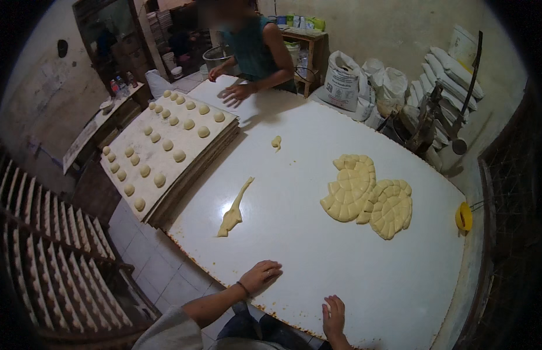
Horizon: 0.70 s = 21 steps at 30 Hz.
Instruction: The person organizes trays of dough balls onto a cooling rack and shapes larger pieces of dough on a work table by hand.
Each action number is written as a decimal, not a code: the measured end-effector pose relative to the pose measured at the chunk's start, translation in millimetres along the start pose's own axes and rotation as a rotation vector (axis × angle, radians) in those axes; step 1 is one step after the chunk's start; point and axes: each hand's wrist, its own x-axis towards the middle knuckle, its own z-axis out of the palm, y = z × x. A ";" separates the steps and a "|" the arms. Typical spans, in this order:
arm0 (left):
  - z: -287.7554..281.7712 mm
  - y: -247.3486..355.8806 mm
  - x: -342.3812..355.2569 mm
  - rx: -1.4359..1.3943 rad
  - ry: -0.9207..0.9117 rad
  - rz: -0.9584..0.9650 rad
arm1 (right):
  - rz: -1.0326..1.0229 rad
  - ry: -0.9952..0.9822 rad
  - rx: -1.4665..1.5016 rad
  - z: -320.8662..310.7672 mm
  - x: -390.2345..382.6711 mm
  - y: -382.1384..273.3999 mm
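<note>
My left hand (261,277), with a dark band at the wrist, is cupped palm down at the near edge of the white table (294,233). Its fingers curl inward and hide whatever is under them. Farther right, my right hand (334,317) also curls over the tabletop, its palm side out of sight. A long, thin-tailed strip of pale dough (232,217) lies beyond my left hand. Two flat dough rounds, scored into many pieces, rest to the right: a larger one (349,189) and a smaller one (391,207), touching. A small dough scrap (276,143) sits farther back.
Stacked boards (189,169) at the left carry several dough balls (159,179). Across the table stands another person (256,52), one hand (239,93) over the tabletop. A rack of trays (61,262) is at lower left; sacks (344,81) and a yellow scoop-like object (464,217) are right.
</note>
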 end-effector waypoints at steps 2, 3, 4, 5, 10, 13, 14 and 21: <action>-24.0 -26.2 -22.1 0.066 -0.136 0.105 | 0.098 -0.086 0.029 -18.6 -12.3 16.2; -29.2 -25.9 -8.5 0.187 -0.102 0.165 | 0.168 0.030 0.022 -18.3 2.8 19.0; -28.1 -11.0 12.2 0.043 -0.046 -0.006 | 0.242 0.127 0.020 -18.5 21.6 9.2; -16.0 -7.1 29.4 0.065 0.072 -0.022 | 0.199 0.166 0.043 -15.7 45.4 -13.1; -2.6 7.5 -5.7 -0.069 0.075 -0.096 | 0.117 0.123 0.023 11.0 -7.7 10.5; -16.4 11.8 -30.6 -0.466 0.179 -0.605 | 0.235 0.226 0.286 10.3 -11.9 22.2; -30.2 23.4 -29.7 -0.702 0.276 -0.885 | 0.291 0.256 0.433 5.2 -9.0 14.7; -308.2 -43.3 -43.0 -1.138 0.351 -0.781 | 0.629 -0.109 0.816 -8.0 139.2 -243.4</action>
